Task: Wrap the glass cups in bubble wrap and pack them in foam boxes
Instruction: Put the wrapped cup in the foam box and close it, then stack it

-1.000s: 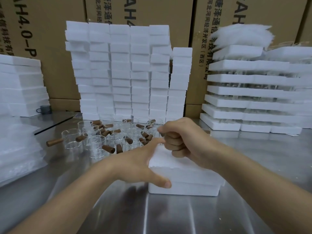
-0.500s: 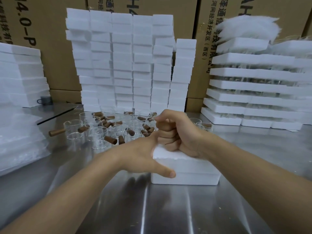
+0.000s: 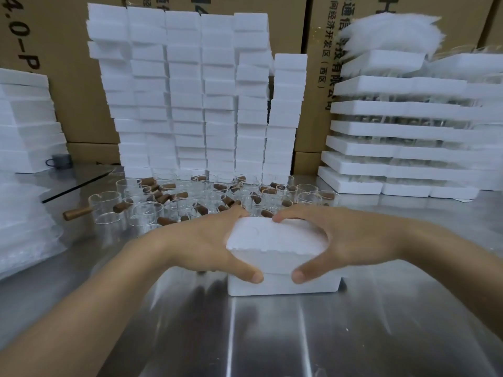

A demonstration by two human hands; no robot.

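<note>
A closed white foam box (image 3: 277,240) sits on the steel table in front of me. My left hand (image 3: 206,240) grips its left side, thumb on the front face and fingers over the far edge. My right hand (image 3: 351,238) grips the right side the same way. Behind the box stand several clear glass cups (image 3: 141,210) with brown wooden handles. A stack of bubble wrap (image 3: 21,224) lies at the left. What the box holds is hidden.
Tall stacks of foam boxes (image 3: 190,91) line the back. Foam trays (image 3: 402,131) holding glassware are stacked at the right, more foam (image 3: 24,123) at the left. Cardboard cartons (image 3: 68,77) form the wall behind. Bare steel tabletop (image 3: 272,336) lies in front.
My right hand was a fist pressing on the box lid; it has opened and moved to the box's right side. My left hand has shifted to grip the left side.
</note>
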